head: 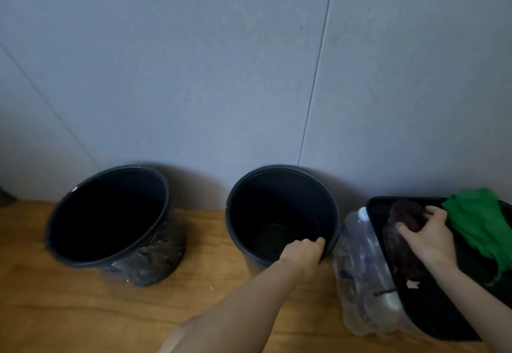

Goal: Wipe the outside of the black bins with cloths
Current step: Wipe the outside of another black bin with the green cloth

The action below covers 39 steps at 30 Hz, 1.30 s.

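My left grip (303, 253) holds the near rim of the middle black bin (279, 167), fingers curled over the edge, thumb outside. The bin stands upright on the wooden bench (83, 311) against the grey wall (221, 75). The other black bin (110, 171) sits well apart to its left, tilted, with clear film on its lower side. My right grip (428, 235) clutches a dark brown cloth (406, 214) in a black tray (432, 305), beside a green cloth (476, 219). Clear plastic bottles (360, 264) lie between bin and tray.
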Available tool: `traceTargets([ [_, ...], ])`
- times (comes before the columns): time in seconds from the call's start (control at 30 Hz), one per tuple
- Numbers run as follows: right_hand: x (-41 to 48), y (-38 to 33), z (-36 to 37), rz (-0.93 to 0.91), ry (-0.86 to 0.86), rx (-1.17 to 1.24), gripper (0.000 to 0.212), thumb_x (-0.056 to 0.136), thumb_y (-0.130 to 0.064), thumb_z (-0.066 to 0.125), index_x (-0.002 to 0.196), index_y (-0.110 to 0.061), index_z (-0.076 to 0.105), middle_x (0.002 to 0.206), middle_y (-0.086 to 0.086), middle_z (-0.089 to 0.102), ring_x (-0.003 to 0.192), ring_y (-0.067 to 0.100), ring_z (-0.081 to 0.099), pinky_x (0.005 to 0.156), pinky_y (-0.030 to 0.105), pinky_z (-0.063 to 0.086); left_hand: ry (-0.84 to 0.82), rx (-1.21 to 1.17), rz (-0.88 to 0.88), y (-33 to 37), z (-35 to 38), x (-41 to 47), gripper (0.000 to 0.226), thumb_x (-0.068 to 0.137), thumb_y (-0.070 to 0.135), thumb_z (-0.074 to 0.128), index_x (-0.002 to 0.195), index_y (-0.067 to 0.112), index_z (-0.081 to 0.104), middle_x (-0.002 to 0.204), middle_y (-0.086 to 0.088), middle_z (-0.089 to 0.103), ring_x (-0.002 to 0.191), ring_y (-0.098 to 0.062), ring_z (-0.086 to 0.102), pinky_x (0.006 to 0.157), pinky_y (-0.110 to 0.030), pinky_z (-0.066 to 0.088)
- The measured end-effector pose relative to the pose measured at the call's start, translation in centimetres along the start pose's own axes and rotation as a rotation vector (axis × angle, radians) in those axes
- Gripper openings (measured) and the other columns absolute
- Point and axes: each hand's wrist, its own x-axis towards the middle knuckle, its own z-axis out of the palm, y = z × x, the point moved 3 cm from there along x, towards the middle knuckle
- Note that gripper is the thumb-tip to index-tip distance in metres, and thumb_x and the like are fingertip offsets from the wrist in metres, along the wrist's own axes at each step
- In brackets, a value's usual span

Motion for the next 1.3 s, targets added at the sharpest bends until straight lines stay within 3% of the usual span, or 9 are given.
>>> traceTargets([
  [0.17, 0.1, 0.8, 2.0, -0.049, -0.056, -0.142, 0.059, 0.077, -0.012, 0.073, 0.125, -0.001, 0.040, 0.122, 0.023, 0.055, 0.108, 0.041, 0.055, 0.086, 0.044, 0.043, -0.012, -0.155, 0.008, -1.1, -0.5, -0.4, 0.057, 0.092, 0.047, 0.046, 0.136, 0.012, 0.036, 0.118, -0.016, 0.059, 0.104, -0.033, 0.059, 0.086, -0.044, 0.052],
  [0.27, -0.2, 1.4, 2.8, -0.079, -0.058, -0.207, 0.054, 0.079, -0.013, 0.071, 0.123, 0.002, 0.043, 0.120, 0.025, 0.051, 0.107, 0.042, 0.052, 0.084, 0.045, 0.044, 0.093, -0.228, 0.004, -2.7, -1.9, -1.0, 0.051, 0.091, 0.055, 0.042, 0.126, 0.018, 0.051, 0.114, -0.009, 0.066, 0.101, -0.025, 0.063, 0.086, -0.042, 0.053],
  [0.4, 0.0, 1.4, 3.2, -0.074, -0.117, -0.290, 0.060, 0.081, -0.016, 0.069, 0.127, 0.006, 0.038, 0.126, 0.030, 0.045, 0.114, 0.045, 0.045, 0.090, 0.048, 0.043, 0.386, -0.496, -0.041, -6.0, -5.8, -2.9, 0.030, 0.095, 0.039, 0.044, 0.100, 0.019, 0.066, 0.092, 0.003, 0.071, 0.082, -0.012, 0.066, 0.080, -0.037, 0.054],
  [0.53, -0.3, 1.0, 3.0, -0.034, -0.138, -0.302, 0.073, 0.083, -0.024, 0.067, 0.139, 0.000, 0.027, 0.137, 0.026, 0.038, 0.126, 0.042, 0.036, 0.099, 0.049, 0.037, 0.575, -0.473, -0.119, -9.3, -8.5, -5.3, 0.022, 0.097, 0.031, 0.044, 0.099, 0.025, 0.065, 0.089, 0.013, 0.070, 0.075, 0.000, 0.065, 0.073, -0.020, 0.050],
  [0.73, -1.3, 0.3, 2.3, -0.043, -0.179, -0.288, 0.072, 0.087, -0.026, 0.062, 0.143, -0.004, 0.022, 0.145, 0.021, 0.031, 0.133, 0.037, 0.030, 0.104, 0.049, 0.034, 0.384, -0.456, -0.087, -7.3, -7.5, -4.5, 0.023, 0.096, 0.027, 0.045, 0.111, 0.021, 0.062, 0.105, 0.002, 0.069, 0.092, -0.011, 0.064, 0.086, -0.030, 0.052],
  [0.97, -1.3, 0.8, 0.7, -0.113, -0.213, -0.223, 0.058, 0.092, -0.023, 0.054, 0.142, -0.007, 0.029, 0.144, 0.015, 0.033, 0.129, 0.032, 0.038, 0.104, 0.044, 0.037, 0.121, -0.442, -0.031, -0.2, -5.2, -1.0, 0.039, 0.097, 0.029, 0.045, 0.133, 0.015, 0.045, 0.127, -0.004, 0.058, 0.115, -0.018, 0.055, 0.091, -0.023, 0.040],
  [1.13, 0.6, 3.1, -2.7, -0.125, -0.097, -0.274, 0.051, 0.093, -0.022, 0.050, 0.140, -0.010, 0.034, 0.143, 0.010, 0.037, 0.129, 0.027, 0.038, 0.100, 0.039, 0.037, 0.135, -0.275, 0.027, 2.7, -3.5, 1.2, 0.046, 0.095, 0.032, 0.048, 0.138, 0.019, 0.040, 0.150, -0.006, 0.033, 0.136, -0.021, 0.033, 0.110, -0.031, 0.029],
  [1.3, 4.6, 7.3, -7.1, -0.046, 0.031, -0.443, 0.053, 0.089, -0.025, 0.055, 0.137, -0.011, 0.037, 0.142, 0.010, 0.038, 0.134, 0.027, 0.029, 0.105, 0.041, 0.033, 0.099, -0.222, 0.032, 4.2, -2.3, 2.6, 0.049, 0.094, 0.037, 0.047, 0.140, 0.026, 0.034, 0.157, -0.008, 0.010, 0.143, -0.027, 0.016, 0.116, -0.037, 0.020],
])
